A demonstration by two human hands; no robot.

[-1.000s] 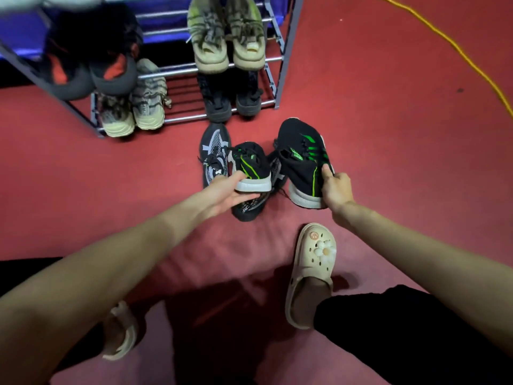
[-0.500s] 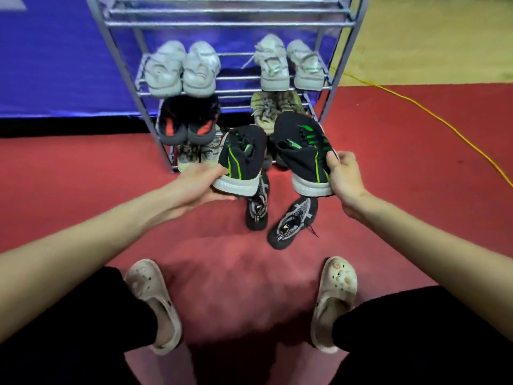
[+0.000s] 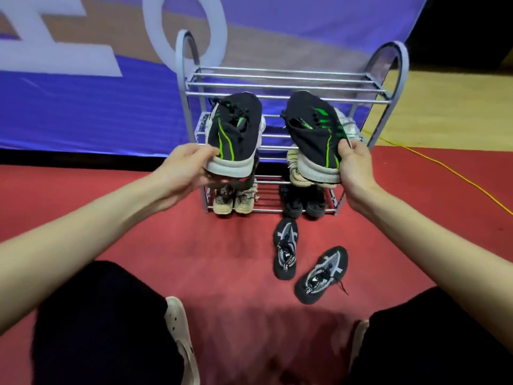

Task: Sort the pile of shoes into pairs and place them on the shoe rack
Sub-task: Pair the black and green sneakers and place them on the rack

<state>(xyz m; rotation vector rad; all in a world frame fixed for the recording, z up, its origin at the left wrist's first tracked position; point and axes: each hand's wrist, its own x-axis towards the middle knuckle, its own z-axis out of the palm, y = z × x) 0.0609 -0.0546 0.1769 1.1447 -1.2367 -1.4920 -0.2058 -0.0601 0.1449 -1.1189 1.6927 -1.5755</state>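
Both green-striped black shoes are higher now vs half a sec ago: lifted from low in front of the rack's middle shelves up to just under the top tier, and spread further apart. Left hand point(image 3: 188, 165) grips the heel/sole of the left green-striped shoe point(image 3: 236, 129), fingers curled round it; right hand point(image 3: 354, 165) grips the heel of the right green-striped shoe point(image 3: 313, 129) the same way, thumb over the upper. Toes point away, toward the shoe rack point(image 3: 288, 87).

Meaning for the task, as I read it: pair is matched and on its way to a shelf, prob the top tier, which shows only bare bars. Lower shelves look taken: pale shoes behind the held pair, beige shoes point(image 3: 236, 202) bottom left, dark shoes point(image 3: 304, 202) bottom right. Last pair left on the red floor point(image 3: 138, 232): two black-and-white knit shoes point(image 3: 286, 248), near each other, not touching, just in front of the rack.

Edges/room: top tier is open front to back, w/ arched side rails at each end, so the pair should fit between them. Front bar is the catch point; toes need to clear it before lowering. Blue banner point(image 3: 83, 107) sits right behind the rack, so not much overshoot room at the back. Yellow cable point(image 3: 444, 168) runs well off to the right, out of the way.
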